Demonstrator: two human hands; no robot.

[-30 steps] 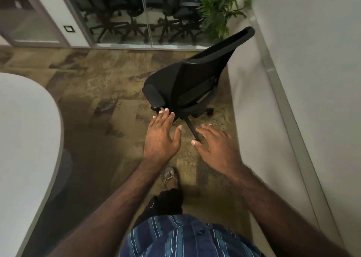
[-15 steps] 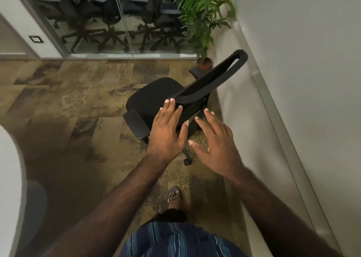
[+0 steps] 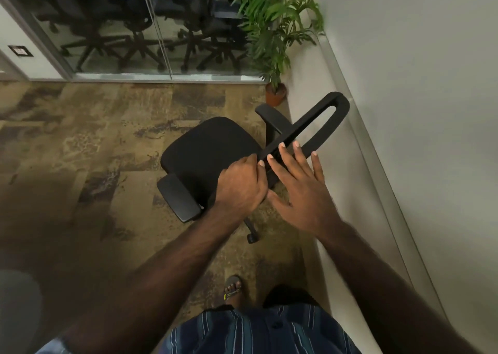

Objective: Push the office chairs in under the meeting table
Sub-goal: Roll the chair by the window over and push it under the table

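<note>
Plenty of open carpet [image 3: 89, 149] is stretching across the left and middle of the view, running bare from a glass partition [image 3: 140, 25] at the far edge down toward the person. At the lower left corner a blurred grey shape is showing, too soft to identify. Behind the glass, several dark chairs are standing in another room.

Moving rightward, one black office chair [image 3: 210, 149] is sitting on the carpet with its seat facing left toward the open floor and its backrest [image 3: 320, 122] angling toward the wall. Its near armrest [image 3: 179, 197] is jutting out over bare carpet, and one caster [image 3: 252, 237] is showing below the seat. The meeting table is not identifiable in this view.

The left hand [image 3: 242, 186] is curling over the lower end of the backrest frame, its fingers wrapping down around the edge in a grasp. Just beside it, touching at the thumb side, the right hand [image 3: 301, 192] is spreading flat with fingers extended, fingertips [image 3: 296, 144] lying across the backrest frame; whether it is pressing or only hovering cannot be told.

Farther right, a potted plant [image 3: 275, 43] is standing in the corner, near the far armrest. A pale wall [image 3: 417, 138] is running close along the chair's right side, leaving little room there.
</note>
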